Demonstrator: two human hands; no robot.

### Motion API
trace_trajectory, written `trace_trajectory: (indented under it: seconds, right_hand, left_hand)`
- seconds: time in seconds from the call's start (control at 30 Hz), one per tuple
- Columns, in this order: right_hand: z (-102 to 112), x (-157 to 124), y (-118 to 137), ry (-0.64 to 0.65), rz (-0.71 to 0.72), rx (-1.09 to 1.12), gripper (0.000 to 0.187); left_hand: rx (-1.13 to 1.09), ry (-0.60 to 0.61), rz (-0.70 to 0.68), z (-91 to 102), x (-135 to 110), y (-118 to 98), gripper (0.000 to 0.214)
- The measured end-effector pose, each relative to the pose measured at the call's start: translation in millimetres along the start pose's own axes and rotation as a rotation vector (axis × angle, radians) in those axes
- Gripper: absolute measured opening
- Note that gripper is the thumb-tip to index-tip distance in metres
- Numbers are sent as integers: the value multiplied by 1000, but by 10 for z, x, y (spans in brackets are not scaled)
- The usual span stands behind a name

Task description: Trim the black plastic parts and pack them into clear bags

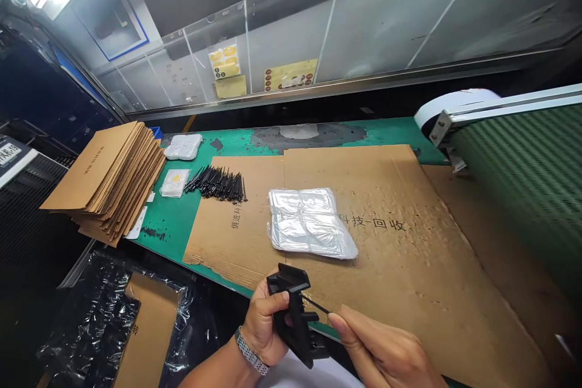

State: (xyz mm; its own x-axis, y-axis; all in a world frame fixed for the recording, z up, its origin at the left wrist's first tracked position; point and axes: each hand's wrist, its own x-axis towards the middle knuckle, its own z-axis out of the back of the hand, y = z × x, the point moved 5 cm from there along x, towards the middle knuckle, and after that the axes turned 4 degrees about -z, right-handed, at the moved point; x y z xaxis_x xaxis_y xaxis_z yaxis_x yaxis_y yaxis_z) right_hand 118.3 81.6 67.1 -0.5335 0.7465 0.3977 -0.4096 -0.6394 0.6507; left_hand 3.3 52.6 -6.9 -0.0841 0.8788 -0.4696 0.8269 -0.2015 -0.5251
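Carefully, the left hand (264, 321) grips the black plastic bracket (295, 315) steady while the right hand (386, 348) pinches a thin black pin (316, 305), which should enter straight.

Cardboard, plastic and a touch of metal

The bracket (293, 309) is matt black plastic; the cardboard sheet (400, 242) is rough brown board on a smooth green counter (168, 224); the bags (309, 221) are glossy clear plastic; the watch band (251, 353) is shiny metal.

The big cardboard sheet (409, 242) had "科技-回收" printed on it. Print on the stacked boxes (109, 176) was too small to read.
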Motion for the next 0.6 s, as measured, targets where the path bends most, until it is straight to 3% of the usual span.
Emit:
trace_trajectory:
  seconds: [0.2,0.37,0.47,0.53,0.6]
  right_hand:
    - [-127,-25,-28,76,-101,9,32]
    - [-79,-13,-117,11,-134,-56,38]
    - [-85,32,-248,-3,-162,-134,42]
    - [-111,52,-396,14,-211,-182,45]
    - [-134,36,-586,13,-266,-223,46]
  left_hand:
    - [11,-30,-90,-15,-50,-50,45]
    - [20,-23,-45,44,-66,-19,50]
    - [8,106,35,12,-57,17,48]
    - [-43,258,171,-48,-76,66,51]
    - [-152,319,315,-70,-112,105,56]
